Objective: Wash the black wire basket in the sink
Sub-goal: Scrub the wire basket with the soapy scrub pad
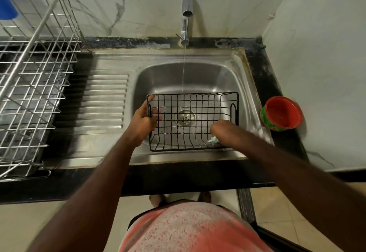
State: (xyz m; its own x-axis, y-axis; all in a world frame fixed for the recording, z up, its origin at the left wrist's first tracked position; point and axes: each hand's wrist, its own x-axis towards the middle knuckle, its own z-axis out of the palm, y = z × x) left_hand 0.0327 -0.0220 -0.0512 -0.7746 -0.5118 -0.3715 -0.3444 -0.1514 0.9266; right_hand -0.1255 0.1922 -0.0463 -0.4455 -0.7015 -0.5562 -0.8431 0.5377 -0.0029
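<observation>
Your left hand (143, 122) grips the left end of the black wire basket (193, 122) over the steel sink (158, 77), your right hand (221, 132) pinches a small scrubber (213, 139) inside it, and beyond both hands the dark desk (263, 69) meets a pale marbled wall (227, 4).

- We see a black stone counter (263, 69) running along a pale wall, with a steel sink unit (111, 101) set into it — ribbed drainboard to the left, basin to the right.
- A steel wire dish rack (35, 85) stands at the counter's left end.
- A red-and-green bowl (282, 114) sits on the counter just right of the sink.
- The tap (186, 13) rises behind the basin — water running.
</observation>
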